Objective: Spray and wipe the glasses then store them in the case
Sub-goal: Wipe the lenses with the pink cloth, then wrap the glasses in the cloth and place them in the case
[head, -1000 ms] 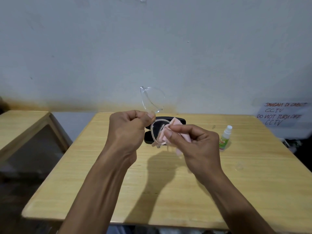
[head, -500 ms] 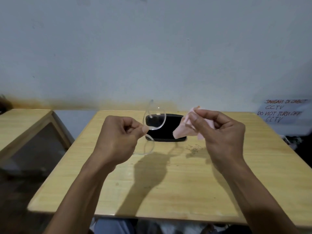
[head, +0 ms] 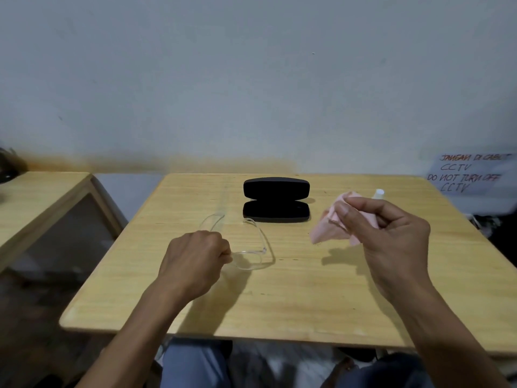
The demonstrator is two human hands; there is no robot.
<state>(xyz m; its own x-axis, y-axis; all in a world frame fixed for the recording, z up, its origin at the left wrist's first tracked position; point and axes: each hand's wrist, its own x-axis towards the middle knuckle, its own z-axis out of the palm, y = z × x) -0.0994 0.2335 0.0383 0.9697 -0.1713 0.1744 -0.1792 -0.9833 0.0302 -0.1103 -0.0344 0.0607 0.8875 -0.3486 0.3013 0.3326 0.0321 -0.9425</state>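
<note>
left hand (head: pixel 195 257): fist pinching the clear glasses (head: pixel 251 247)
right hand (head: pixel 391 228): fingertips pinching a pink cloth (head: pixel 330 228)
case (head: pixel 276 199): open on the table (head: pixel 307 289)

The only readable writing is on a white paper sign (head: pixel 470 175) fixed to the wall, beyond the far right corner of the tabletop (head: pixel 279 303). It is handwritten in capitals over four lines. The top line, in reddish ink, reads "JANGAN DI CABUT", its last letters blurred. Below it comes "CCTV", then "DO NOT TURN OFF", then "CCTV" again, these in darker ink. Nothing that stands on the tabletop shows any label or brand that can be read.
</note>
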